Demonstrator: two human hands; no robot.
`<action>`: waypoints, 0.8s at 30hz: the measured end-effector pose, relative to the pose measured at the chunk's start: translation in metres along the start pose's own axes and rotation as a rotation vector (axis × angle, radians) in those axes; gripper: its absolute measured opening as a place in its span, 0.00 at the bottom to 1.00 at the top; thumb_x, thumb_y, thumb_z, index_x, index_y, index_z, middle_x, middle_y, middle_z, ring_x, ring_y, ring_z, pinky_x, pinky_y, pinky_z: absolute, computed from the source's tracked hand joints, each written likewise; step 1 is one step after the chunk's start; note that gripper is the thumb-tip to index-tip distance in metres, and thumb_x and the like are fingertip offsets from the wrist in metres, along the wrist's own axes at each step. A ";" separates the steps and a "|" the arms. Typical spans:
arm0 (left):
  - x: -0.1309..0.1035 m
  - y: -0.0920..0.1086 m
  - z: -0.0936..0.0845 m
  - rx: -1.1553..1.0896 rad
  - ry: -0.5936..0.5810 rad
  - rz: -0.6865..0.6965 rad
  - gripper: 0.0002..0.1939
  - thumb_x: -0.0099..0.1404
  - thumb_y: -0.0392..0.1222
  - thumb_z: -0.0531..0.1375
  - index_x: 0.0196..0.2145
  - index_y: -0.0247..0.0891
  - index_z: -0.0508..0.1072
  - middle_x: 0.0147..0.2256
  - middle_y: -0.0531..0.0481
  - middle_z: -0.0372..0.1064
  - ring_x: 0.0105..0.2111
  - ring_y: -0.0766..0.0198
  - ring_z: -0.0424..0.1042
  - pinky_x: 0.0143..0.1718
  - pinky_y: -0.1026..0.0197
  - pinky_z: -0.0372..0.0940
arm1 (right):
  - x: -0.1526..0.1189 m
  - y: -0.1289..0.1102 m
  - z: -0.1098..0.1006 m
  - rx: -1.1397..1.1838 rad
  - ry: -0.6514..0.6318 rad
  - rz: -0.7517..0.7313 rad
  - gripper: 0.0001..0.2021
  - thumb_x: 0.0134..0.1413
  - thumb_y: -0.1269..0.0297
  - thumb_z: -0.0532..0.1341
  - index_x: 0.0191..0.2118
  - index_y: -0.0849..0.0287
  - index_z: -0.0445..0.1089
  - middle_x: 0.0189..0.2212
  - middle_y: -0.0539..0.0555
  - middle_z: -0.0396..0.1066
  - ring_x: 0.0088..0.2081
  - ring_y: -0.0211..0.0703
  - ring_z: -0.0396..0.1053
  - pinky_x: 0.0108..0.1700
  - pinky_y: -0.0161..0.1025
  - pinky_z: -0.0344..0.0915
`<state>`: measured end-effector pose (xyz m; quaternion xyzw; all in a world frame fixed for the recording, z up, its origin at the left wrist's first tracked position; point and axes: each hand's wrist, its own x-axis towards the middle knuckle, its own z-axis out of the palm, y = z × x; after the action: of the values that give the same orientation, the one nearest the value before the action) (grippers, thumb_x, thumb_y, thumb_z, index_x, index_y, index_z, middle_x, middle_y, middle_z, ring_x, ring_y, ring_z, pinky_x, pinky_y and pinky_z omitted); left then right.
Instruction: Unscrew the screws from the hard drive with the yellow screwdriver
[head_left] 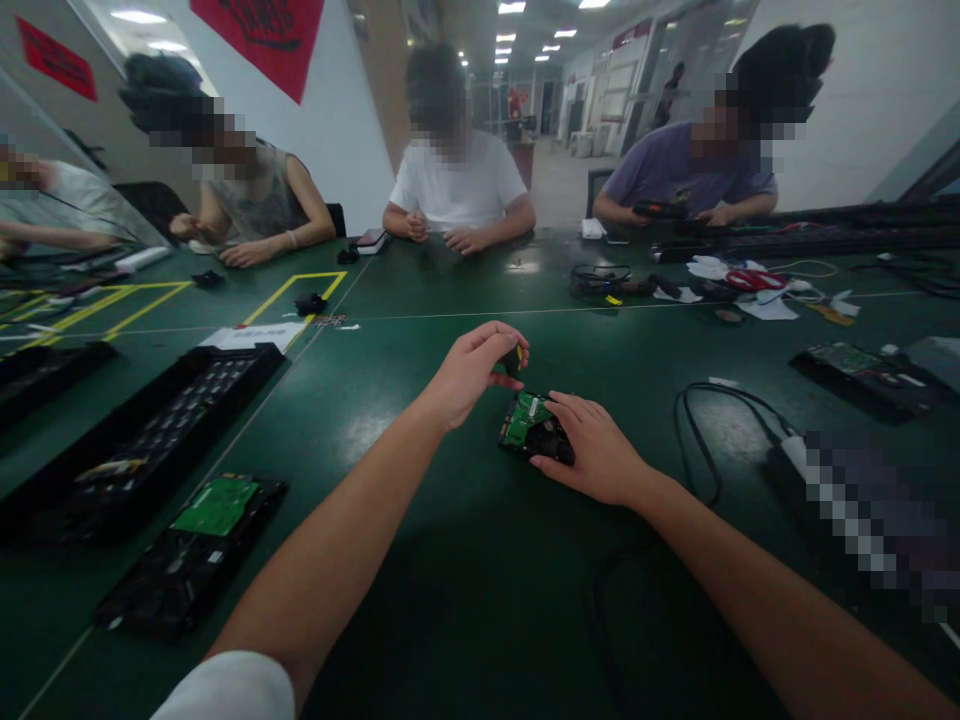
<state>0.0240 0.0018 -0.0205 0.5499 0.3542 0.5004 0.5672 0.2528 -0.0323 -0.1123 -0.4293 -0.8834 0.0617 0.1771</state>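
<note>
Bare forearms (360, 510) span a glossy green surface (420, 600) — left hand (474, 370) pinching a small black-and-yellow object (513, 361) beside a black device with green circuit board (523, 422), right hand (600, 452) spread over it.

The table (420, 600) is dark green and it has thin pale lines on it. In the middle lies a black unit (551, 436) with a green board (525, 418). At eight o'clock there is a bigger device (191, 560), and at nine o'clock a long black tray (161, 440). Yellow tape (289, 281) marks the surface at ten o'clock. At one o'clock lie black cables (604, 280); at two o'clock, white papers (766, 305).
</note>
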 end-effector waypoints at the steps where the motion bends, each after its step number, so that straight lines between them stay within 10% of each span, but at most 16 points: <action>1: 0.000 0.001 0.000 0.012 -0.008 0.000 0.09 0.67 0.46 0.61 0.36 0.37 0.75 0.38 0.46 0.71 0.41 0.60 0.72 0.33 0.62 0.75 | 0.000 0.000 0.000 0.006 0.003 -0.001 0.38 0.61 0.41 0.64 0.66 0.64 0.63 0.68 0.71 0.62 0.69 0.68 0.61 0.69 0.65 0.56; 11: 0.000 -0.004 0.001 -0.058 -0.044 -0.043 0.09 0.72 0.45 0.57 0.45 0.38 0.71 0.35 0.46 0.74 0.39 0.57 0.75 0.34 0.56 0.77 | 0.000 0.002 0.003 -0.006 0.009 -0.013 0.38 0.62 0.40 0.64 0.66 0.64 0.63 0.68 0.71 0.62 0.68 0.68 0.61 0.69 0.66 0.56; 24: 0.005 -0.029 0.003 0.436 0.099 0.362 0.13 0.72 0.53 0.63 0.43 0.41 0.72 0.38 0.51 0.68 0.34 0.66 0.69 0.29 0.66 0.72 | -0.001 0.002 0.003 0.002 0.028 -0.019 0.38 0.61 0.40 0.64 0.67 0.64 0.62 0.68 0.71 0.62 0.69 0.68 0.61 0.69 0.65 0.57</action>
<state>0.0335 0.0091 -0.0477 0.6881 0.3766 0.5318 0.3192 0.2537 -0.0314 -0.1162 -0.4218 -0.8847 0.0547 0.1906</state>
